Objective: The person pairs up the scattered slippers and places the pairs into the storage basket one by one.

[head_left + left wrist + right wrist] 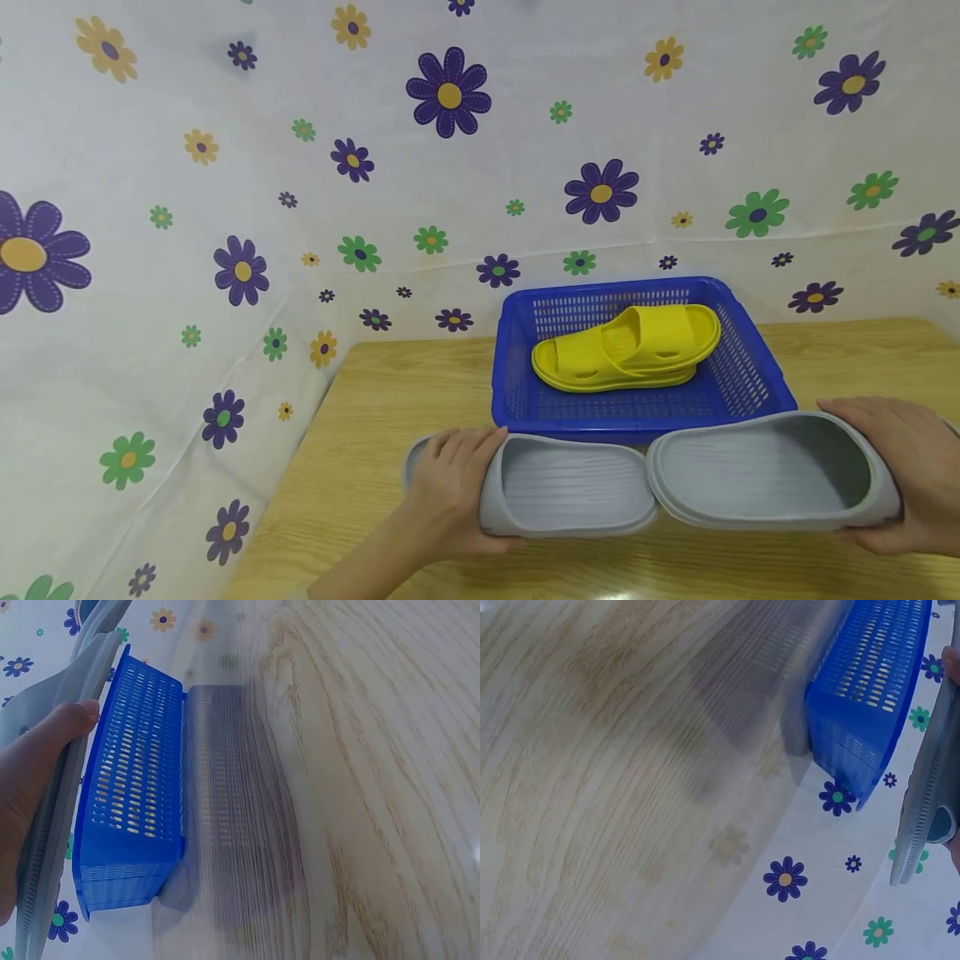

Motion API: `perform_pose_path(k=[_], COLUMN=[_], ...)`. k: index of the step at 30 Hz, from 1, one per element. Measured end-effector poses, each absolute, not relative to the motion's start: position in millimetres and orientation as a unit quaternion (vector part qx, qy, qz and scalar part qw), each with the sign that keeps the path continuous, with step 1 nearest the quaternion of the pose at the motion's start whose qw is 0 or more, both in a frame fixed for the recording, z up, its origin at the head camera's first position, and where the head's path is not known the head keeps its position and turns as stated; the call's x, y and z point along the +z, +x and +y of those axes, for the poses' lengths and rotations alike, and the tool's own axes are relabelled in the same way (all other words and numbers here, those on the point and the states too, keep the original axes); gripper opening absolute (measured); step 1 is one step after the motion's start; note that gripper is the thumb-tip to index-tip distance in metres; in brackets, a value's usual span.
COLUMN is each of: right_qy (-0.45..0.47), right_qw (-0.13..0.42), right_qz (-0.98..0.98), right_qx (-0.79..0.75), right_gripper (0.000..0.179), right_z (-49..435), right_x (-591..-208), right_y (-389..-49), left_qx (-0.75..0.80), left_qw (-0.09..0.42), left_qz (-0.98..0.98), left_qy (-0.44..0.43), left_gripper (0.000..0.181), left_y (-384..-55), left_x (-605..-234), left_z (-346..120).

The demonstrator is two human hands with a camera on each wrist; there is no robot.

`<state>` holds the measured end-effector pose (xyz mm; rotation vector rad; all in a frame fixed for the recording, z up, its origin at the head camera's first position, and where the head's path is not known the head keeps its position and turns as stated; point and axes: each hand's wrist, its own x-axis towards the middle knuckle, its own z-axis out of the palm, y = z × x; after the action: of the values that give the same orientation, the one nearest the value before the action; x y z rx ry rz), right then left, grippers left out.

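My left hand (453,496) grips a grey slipper (573,487) around its strap, with the toe end poking out to the left. Another grey slipper (750,475) is in my right hand (907,467), also held around the strap. The two slippers meet heel to heel, held up in front of the blue basket (637,432). From the left wrist, my thumb (64,724) presses the edge of the ridged sole (56,810), raised off the table. In the right wrist view, the other slipper's sole (919,795) shows edge-on, the hand mostly cut off.
A pair of yellow slippers (667,337) lies inside the basket, one partly on top of the other. The basket stands on a glossy wood-grain table (360,450) near its back edge. Behind and to the left hangs a white cloth (285,92) printed with flowers.
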<state>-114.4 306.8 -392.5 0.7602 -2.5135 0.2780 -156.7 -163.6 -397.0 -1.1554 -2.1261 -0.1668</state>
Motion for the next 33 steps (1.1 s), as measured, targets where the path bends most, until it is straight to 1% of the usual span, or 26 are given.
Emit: perform_pose_path(k=[6,11,19,25,33], right_qy=[0.286,0.282,0.296,0.274,0.277], right_qw=[0.256,0.237,0.262,0.233,0.233], right_qz=[-0.917,-0.926,-0.915,-0.932,-0.931], right_qx=[0.106,0.082,0.078,0.053,0.048], right_gripper=[0.135,0.138,0.131,0.131,0.127], right_z=[303,300,295,289,283], right_x=[-388,-387,-381,-380,-378], right_y=[-117,-116,-120,-120,-123], left_qx=[-0.056,-0.047,-0.046,-0.045,-0.04], left_qw=[0.351,0.353,0.35,0.347,0.348], left_qz=[-0.82,-0.821,-0.825,-0.825,-0.822], left_qy=[-0.448,-0.445,-0.441,-0.444,-0.449], left_gripper=[0.116,0.116,0.115,0.114,0.114], left_y=[-157,-157,-158,-159,-160], left_x=[-397,-395,-392,-390,-389], left_z=[-157,-153,-148,-144,-139])
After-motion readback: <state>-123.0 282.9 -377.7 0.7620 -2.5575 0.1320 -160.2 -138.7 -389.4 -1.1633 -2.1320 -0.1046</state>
